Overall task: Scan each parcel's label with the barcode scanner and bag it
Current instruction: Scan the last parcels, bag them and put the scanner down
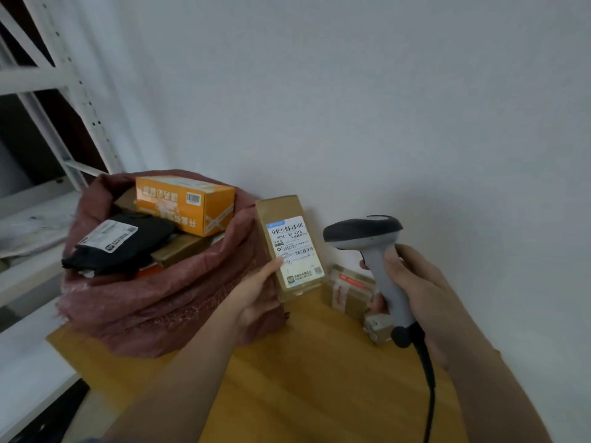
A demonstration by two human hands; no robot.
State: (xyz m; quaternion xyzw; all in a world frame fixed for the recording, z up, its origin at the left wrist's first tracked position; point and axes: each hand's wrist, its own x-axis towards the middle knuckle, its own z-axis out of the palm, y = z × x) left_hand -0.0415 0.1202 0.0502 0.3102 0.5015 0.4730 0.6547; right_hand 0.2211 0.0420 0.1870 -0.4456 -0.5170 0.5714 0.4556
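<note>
My left hand [256, 292] holds a slim brown cardboard parcel [289, 219] upright, its white barcode label [292, 251] facing me. My right hand [415, 286] grips the handle of a grey and black barcode scanner [364, 235], whose head sits just right of the label. A reddish woven bag [166, 298] stands open at the left of the wooden table [303, 378]. Inside it lie an orange box [185, 206], a black soft parcel [124, 244] with a white label, and brown boxes underneath.
Two small taped cardboard parcels [351, 292] lie on the table behind the scanner, against the white wall [351, 107]. The scanner's black cable [430, 388] hangs down toward me. White metal shelving [48, 123] stands at the left.
</note>
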